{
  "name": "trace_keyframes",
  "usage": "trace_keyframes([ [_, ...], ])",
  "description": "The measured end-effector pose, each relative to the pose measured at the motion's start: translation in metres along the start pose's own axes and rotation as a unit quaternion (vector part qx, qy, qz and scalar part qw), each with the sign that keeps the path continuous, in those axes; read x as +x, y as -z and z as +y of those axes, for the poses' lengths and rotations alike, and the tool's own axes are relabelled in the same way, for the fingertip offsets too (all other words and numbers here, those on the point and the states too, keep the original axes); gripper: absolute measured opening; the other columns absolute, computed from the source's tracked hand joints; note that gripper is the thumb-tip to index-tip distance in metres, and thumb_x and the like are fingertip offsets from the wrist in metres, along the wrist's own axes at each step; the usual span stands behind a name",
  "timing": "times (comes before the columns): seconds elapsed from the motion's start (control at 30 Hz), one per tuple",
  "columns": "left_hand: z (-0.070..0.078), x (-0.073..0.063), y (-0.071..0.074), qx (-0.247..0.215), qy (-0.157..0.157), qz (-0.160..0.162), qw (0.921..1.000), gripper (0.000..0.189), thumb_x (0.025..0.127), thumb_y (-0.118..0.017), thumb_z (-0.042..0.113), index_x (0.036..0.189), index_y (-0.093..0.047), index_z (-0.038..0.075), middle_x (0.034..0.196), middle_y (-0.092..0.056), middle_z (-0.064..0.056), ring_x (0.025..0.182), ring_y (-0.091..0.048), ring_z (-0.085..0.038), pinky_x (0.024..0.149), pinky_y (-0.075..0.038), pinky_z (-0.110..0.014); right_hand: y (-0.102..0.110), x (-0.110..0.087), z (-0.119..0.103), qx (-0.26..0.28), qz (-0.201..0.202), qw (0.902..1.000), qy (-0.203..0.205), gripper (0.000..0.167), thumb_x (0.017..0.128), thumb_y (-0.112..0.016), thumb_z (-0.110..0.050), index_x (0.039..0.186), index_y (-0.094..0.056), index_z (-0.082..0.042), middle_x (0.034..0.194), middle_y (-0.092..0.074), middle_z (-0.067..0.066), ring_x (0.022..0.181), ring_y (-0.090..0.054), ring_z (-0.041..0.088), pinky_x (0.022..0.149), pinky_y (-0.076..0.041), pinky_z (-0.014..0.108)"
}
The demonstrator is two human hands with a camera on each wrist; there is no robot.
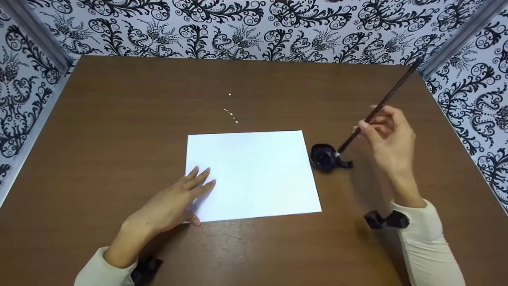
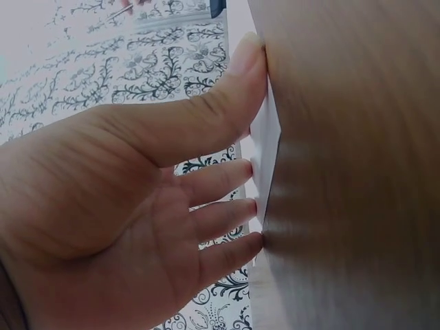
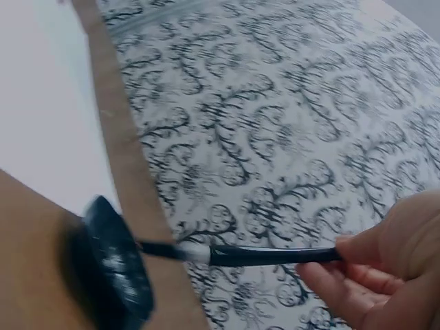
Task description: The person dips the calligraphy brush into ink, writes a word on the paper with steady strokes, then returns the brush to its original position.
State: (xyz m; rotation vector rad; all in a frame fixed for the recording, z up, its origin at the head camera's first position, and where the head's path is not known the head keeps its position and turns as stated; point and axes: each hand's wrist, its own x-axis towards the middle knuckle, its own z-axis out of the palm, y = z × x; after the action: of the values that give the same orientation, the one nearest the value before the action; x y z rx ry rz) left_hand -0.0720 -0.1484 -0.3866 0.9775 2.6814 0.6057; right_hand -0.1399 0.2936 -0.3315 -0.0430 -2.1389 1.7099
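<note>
A sheet of white paper (image 1: pixel 254 174) lies on the brown table. My left hand (image 1: pixel 170 202) rests on its lower left corner with the fingers spread, and in the left wrist view the thumb (image 2: pixel 244 62) and fingertips touch the paper's edge. My right hand (image 1: pixel 391 139) pinches a long dark paintbrush (image 1: pixel 381 104) by its handle. The brush slants down to a small black ink dish (image 1: pixel 323 158) just right of the paper. In the right wrist view the brush's dark tip meets the dish's rim (image 3: pixel 113 254); whether it touches ink is hard to tell.
Small pale flecks (image 1: pixel 231 114) mark the brown table (image 1: pixel 131 103) beyond the paper. Walls with a black-and-white scroll pattern (image 1: pixel 238 35) stand behind and beside the table. Dark camera straps sit at both sleeve cuffs (image 1: pixel 416 222).
</note>
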Motion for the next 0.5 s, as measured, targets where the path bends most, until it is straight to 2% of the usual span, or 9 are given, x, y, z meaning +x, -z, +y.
trace_keyframes([
  [0.1,0.002,-0.001,0.000,0.009,-0.011,0.010,0.9998,0.082,0.068,-0.078,0.023,0.141,-0.046,0.005,0.152,-0.029,-0.017,0.139,-0.023,-0.041,0.091,-0.043,-0.059,-0.011,-0.004,0.005,-0.053,-0.004,0.9973,0.049,0.034,0.082,-0.070,0.005,0.114,-0.058,0.000,0.095,-0.063,0.016,0.080,-0.066,0.020,0.068,-0.055,0.027],
  [0.17,0.003,-0.001,-0.001,0.017,-0.018,0.016,0.9996,0.079,0.069,-0.077,0.023,0.140,-0.048,0.004,0.150,-0.032,-0.018,0.137,-0.026,-0.041,0.088,-0.045,-0.058,-0.016,-0.006,0.009,-0.101,-0.013,0.9914,0.082,0.033,0.083,-0.070,0.003,0.113,-0.057,0.001,0.095,-0.064,0.016,0.082,-0.065,0.018,0.070,-0.055,0.025],
  [0.27,0.006,-0.001,-0.001,0.023,-0.021,0.018,0.9994,0.076,0.069,-0.076,0.022,0.138,-0.050,0.005,0.150,-0.034,-0.017,0.136,-0.029,-0.040,0.083,-0.049,-0.053,-0.020,-0.007,0.015,-0.146,-0.025,0.9816,0.121,0.032,0.084,-0.070,0.003,0.113,-0.057,0.003,0.094,-0.066,0.014,0.082,-0.065,0.015,0.072,-0.053,0.022],
  [0.37,0.007,-0.001,-0.002,0.024,-0.021,0.017,0.9993,0.075,0.069,-0.077,0.019,0.138,-0.050,0.005,0.150,-0.034,-0.017,0.136,-0.029,-0.040,0.079,-0.052,-0.049,-0.022,-0.008,0.018,-0.161,-0.031,0.9765,0.140,0.033,0.083,-0.070,0.003,0.113,-0.057,0.003,0.093,-0.066,0.012,0.083,-0.064,0.015,0.074,-0.052,0.021],
  [0.5,0.008,-0.002,-0.001,0.015,-0.017,0.011,0.9997,0.074,0.071,-0.075,0.019,0.139,-0.049,0.004,0.151,-0.032,-0.017,0.137,-0.027,-0.041,0.078,-0.052,-0.049,-0.023,-0.007,0.021,-0.168,-0.034,0.9739,0.149,0.033,0.083,-0.069,0.004,0.114,-0.057,0.004,0.092,-0.065,0.011,0.083,-0.064,0.016,0.075,-0.051,0.019],
])
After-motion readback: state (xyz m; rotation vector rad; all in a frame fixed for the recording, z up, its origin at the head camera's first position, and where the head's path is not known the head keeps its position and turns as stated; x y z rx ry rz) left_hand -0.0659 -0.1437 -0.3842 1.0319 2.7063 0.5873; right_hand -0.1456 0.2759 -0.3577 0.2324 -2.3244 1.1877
